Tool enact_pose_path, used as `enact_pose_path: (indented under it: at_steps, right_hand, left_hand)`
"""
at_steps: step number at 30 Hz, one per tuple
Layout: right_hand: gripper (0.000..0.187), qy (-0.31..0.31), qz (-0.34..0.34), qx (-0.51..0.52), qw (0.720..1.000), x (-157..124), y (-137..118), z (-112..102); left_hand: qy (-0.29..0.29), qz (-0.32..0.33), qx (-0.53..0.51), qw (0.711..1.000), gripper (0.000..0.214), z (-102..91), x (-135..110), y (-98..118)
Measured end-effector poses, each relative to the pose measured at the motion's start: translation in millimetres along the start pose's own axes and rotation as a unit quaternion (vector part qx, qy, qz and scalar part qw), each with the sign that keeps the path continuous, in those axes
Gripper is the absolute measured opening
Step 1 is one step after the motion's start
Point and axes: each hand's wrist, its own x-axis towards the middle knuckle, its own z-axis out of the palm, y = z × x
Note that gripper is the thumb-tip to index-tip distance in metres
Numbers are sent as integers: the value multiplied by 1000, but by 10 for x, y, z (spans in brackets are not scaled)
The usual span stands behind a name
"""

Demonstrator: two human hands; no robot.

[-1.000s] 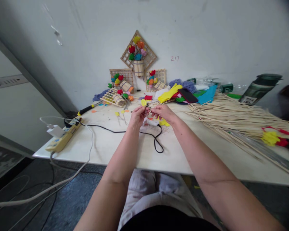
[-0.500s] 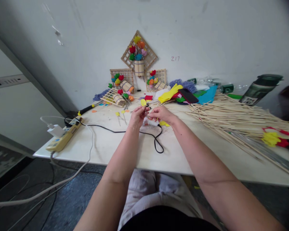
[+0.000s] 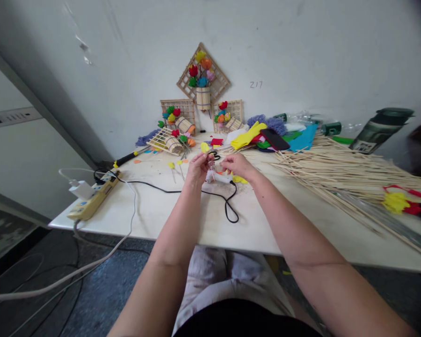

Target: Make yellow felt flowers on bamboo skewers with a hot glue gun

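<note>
My left hand (image 3: 198,169) is closed in a pinch on a thin stem with a round yellow piece (image 3: 204,147) at its top. To its right, my right hand (image 3: 237,165) has its fingertips pressed together, apart from the left; whatever they hold is too small to make out. Below and between both hands lies a white glue gun (image 3: 218,178) with a black cord. Black scissors handles (image 3: 215,155) show just behind the fingers. Yellow pieces (image 3: 239,179) lie by the glue gun, and small yellow pieces on stems (image 3: 171,165) rest to the left.
Lattice panels with flower baskets (image 3: 203,98) stand against the wall. Many thin sticks (image 3: 337,164) cover the right side, near a dark bottle (image 3: 381,131). A phone (image 3: 274,139) lies on coloured sheets. A power strip (image 3: 94,196) with cables sits on the left edge.
My hands have moved apart slightly. The yellow piece in my left hand has shifted a little left and tilted, and more of the glue gun and scissors handles shows.
</note>
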Motion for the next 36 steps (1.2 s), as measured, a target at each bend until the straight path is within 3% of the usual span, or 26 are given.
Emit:
enact_pose_path:
  at_steps: [3, 8, 11, 15, 20, 25, 28, 33, 36]
  right_hand:
    - [17, 29, -7, -177, 984, 30, 25, 40]
    - [40, -50, 23, -328, 943, 11, -17, 151]
    - [46, -84, 23, -355, 931, -13, -31, 226]
    - [37, -102, 23, -347, 932, -19, 2, 315]
    - [38, -95, 16, -343, 934, 6, 36, 345]
    - [41, -4, 63, -328, 943, 55, 78, 254]
    - [41, 79, 73, -290, 951, 71, 121, 163]
    - [41, 254, 36, -126, 958, 92, 173, 41]
    - [39, 297, -10, 30, 954, 116, 166, 11]
  left_hand:
    - [13, 11, -6, 1000, 9, -25, 22, 40]
    - [34, 24, -31, 999, 9, -71, 55, 97]
    - [42, 29, -33, 998, 10, -84, 59, 117]
    - [48, 33, -31, 998, 10, -109, 70, 124]
    - [71, 56, -47, 995, 11, -143, 94, 145]
    - [95, 57, -37, 993, 10, -136, 91, 167]
    - [76, 40, -23, 996, 14, -132, 89, 143]
    - [46, 1, 6, 999, 13, -119, 92, 77]
    - [41, -6, 7, 999, 7, -100, 80, 56]
